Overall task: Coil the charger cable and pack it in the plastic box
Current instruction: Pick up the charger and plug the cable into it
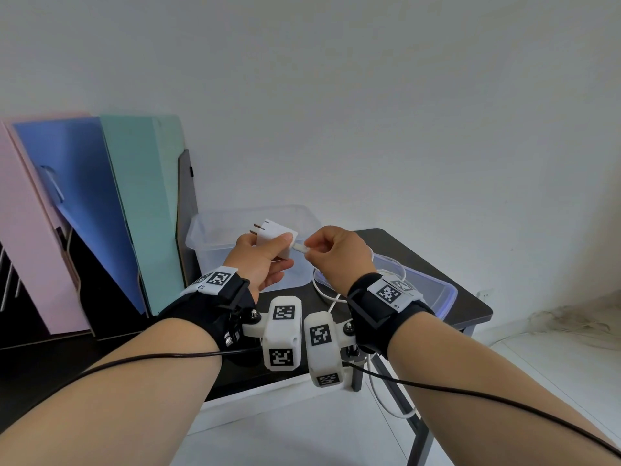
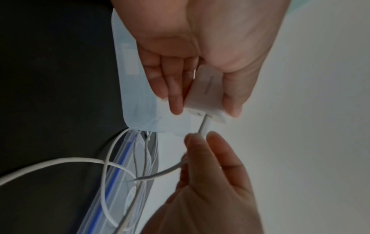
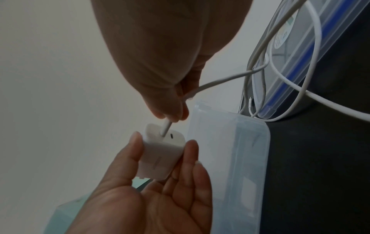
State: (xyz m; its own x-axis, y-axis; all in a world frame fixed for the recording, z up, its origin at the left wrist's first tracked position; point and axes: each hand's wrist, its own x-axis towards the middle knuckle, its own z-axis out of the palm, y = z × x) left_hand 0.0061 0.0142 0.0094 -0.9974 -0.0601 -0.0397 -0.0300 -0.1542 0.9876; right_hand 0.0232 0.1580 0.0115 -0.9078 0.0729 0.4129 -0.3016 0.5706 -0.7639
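While the left hand [image 1: 260, 260] grips the white charger [image 1: 276, 239] above the open plastic box [image 1: 232, 230], right hand [image 1: 336, 253] pinching the cable [image 3: 226, 77] plug at its port — loose loops trailing over the lid [image 1: 433, 290], dark counter [image 1: 470, 307] beneath.

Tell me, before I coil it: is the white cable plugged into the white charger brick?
Plugged in: the white cable's connector sits in the white charger brick.

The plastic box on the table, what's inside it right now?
The plastic box looks empty where its clear walls show. The left hand and charger adapter, held in front, hide part of its interior.
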